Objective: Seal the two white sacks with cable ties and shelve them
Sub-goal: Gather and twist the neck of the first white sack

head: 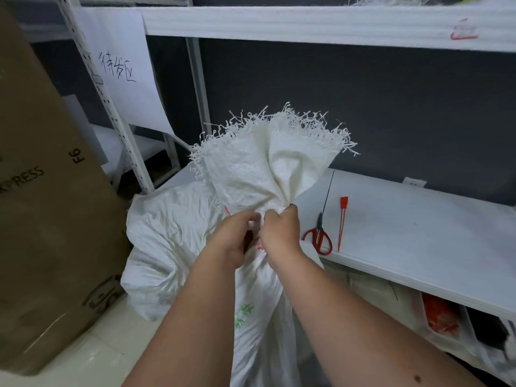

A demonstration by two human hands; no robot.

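A white woven sack (178, 236) stands on the floor in front of the white shelf (418, 247). Its frayed mouth (268, 157) is bunched into a neck and sticks up. My right hand (280, 233) grips the gathered neck from the right. My left hand (234, 238) is curled against the neck from the left, and a bit of red shows between the two hands; what it is cannot be made out. A red cable tie (342, 222) and a thin black cable tie (328, 191) lie on the shelf to the right. A second sack is not clearly in view.
Red-handled scissors (319, 236) lie on the shelf beside the ties. A large brown cardboard box (47, 191) stands close on the left. A paper sign (122, 65) hangs on the rack upright. An upper shelf board (307, 23) runs overhead. Bins with orange and black items (441, 317) sit below the shelf.
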